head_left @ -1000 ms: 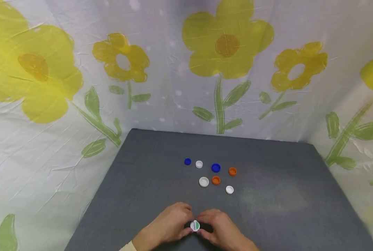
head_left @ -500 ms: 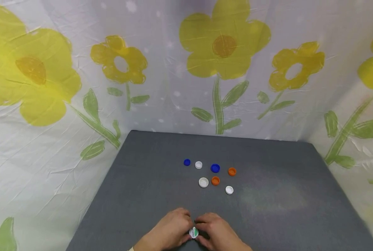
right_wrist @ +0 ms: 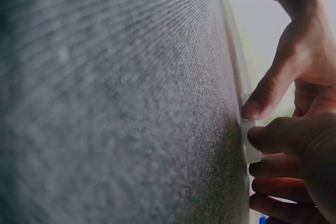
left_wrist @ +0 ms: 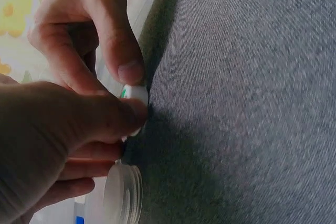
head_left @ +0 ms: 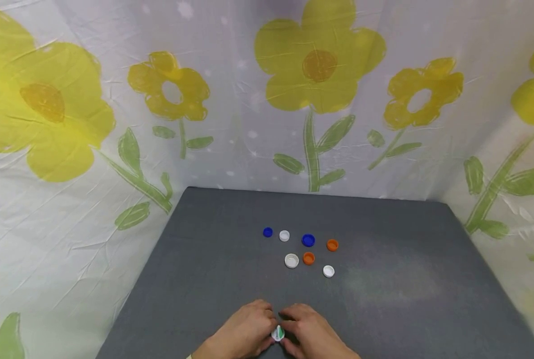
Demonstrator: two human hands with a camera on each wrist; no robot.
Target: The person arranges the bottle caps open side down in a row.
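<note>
A small white cap (head_left: 277, 334) with green print on top is between the fingertips of both hands at the bottom centre of the head view. My left hand (head_left: 249, 326) pinches it from the left, with the thumb on its near side. From the right, my right hand (head_left: 310, 331) holds it with thumb and fingers. Both thumbs press against the white cap (left_wrist: 137, 95) in the left wrist view, just above the grey cloth. Fingers hide much of it. In the right wrist view, its pale side (right_wrist: 251, 148) shows between the two thumbs.
Farther back on the grey table (head_left: 204, 279) lie several bottle caps: a small blue cap (head_left: 267, 232), a larger blue cap (head_left: 308, 240), two orange caps (head_left: 309, 258) and three white caps (head_left: 291, 261). A flower-printed curtain (head_left: 231, 124) surrounds the table.
Both hands and the white cap sit slightly lower in the head view than one second ago. A pale ridge now shows across its top, where a flat round face was seen.
</note>
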